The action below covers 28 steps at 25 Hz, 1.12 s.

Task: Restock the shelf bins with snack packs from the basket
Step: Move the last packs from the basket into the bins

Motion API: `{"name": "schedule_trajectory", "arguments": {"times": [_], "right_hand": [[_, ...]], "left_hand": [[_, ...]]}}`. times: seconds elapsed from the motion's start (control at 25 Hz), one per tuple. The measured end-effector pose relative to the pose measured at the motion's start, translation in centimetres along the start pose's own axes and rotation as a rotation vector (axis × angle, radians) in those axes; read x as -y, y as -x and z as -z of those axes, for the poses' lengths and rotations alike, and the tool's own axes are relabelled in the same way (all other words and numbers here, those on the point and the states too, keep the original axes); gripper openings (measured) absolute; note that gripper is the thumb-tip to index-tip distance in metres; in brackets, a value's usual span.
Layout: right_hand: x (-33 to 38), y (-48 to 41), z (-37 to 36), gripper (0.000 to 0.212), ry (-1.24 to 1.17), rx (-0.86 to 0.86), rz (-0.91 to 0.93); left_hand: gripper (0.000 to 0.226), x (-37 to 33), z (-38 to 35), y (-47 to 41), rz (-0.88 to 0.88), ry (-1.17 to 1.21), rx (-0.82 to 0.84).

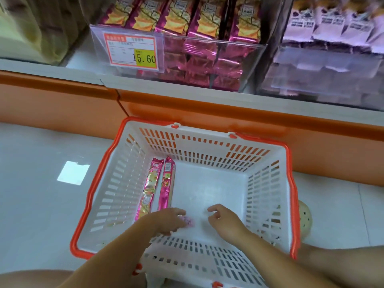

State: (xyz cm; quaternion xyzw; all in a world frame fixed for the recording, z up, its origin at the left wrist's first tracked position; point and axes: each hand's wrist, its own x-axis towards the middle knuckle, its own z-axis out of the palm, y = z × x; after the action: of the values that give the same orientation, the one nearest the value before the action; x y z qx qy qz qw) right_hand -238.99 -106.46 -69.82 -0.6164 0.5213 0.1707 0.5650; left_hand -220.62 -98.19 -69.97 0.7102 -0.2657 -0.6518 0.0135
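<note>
A white basket with an orange rim [289,175] stands on the floor below the shelf. Two long pink snack packs [150,187] [166,183] lie along its left wall. Both my hands are down inside it. My left hand [166,220] has its fingers curled over a small pink pack [190,221] on the basket floor. My right hand [223,221] hovers beside it, fingers loosely bent and holding nothing. On the shelf above, a clear bin [207,65] holds several upright pink and gold snack packs [176,19].
A price tag reading 15.60 [133,51] hangs on the bin's front. A second clear bin [324,75] with purple packs stands to the right. An orange shelf base [62,100] runs behind the basket. Pale floor tiles [41,204] spread to the left.
</note>
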Motion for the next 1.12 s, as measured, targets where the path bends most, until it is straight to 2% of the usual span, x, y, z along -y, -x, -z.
{"name": "schedule_trajectory", "arguments": {"times": [0.16,0.36,0.44,0.64,0.72,0.76,0.84,0.92,1.0,1.12], "right_hand": [[-0.2,0.3,-1.2,0.064,-0.016,0.082,0.132],[0.2,1.3,-0.8,0.047,-0.299,0.035,0.156],[0.7,2.0,-0.2,0.045,-0.4,0.01,0.153],[1.5,3.3,1.7,0.042,-0.546,-0.099,0.163],[2.1,3.9,2.5,0.033,-0.815,-0.085,0.157],[2.4,4.4,2.9,0.03,-0.989,-0.026,0.153],[2.9,5.7,3.7,0.037,-1.251,0.127,0.143],[3.0,6.7,4.2,0.042,-1.379,0.241,0.144],[3.0,7.5,4.3,0.04,-1.392,0.255,0.138],[2.9,8.2,4.1,0.03,-1.274,0.159,0.147]], "left_hand": [[0.028,-1.4,-1.1,0.9,-0.072,0.273,0.082],[0.025,-2.1,-1.2,1.8,-0.142,0.424,0.069],[0.015,-2.6,-1.3,1.9,-0.174,0.464,0.046],[0.012,-5.0,-1.7,2.9,-0.295,0.522,-0.197],[0.018,-5.6,-1.8,3.2,-0.331,0.661,-0.308],[0.028,-5.7,-1.7,3.2,-0.349,0.75,-0.299],[0.044,-5.8,-1.1,3.2,-0.395,0.965,-0.126],[0.038,-6.4,-0.5,3.8,-0.466,1.105,0.044],[0.03,-7.0,-0.2,4.5,-0.515,1.076,0.012],[0.029,-7.6,-0.2,4.9,-0.532,0.993,-0.104]]}}
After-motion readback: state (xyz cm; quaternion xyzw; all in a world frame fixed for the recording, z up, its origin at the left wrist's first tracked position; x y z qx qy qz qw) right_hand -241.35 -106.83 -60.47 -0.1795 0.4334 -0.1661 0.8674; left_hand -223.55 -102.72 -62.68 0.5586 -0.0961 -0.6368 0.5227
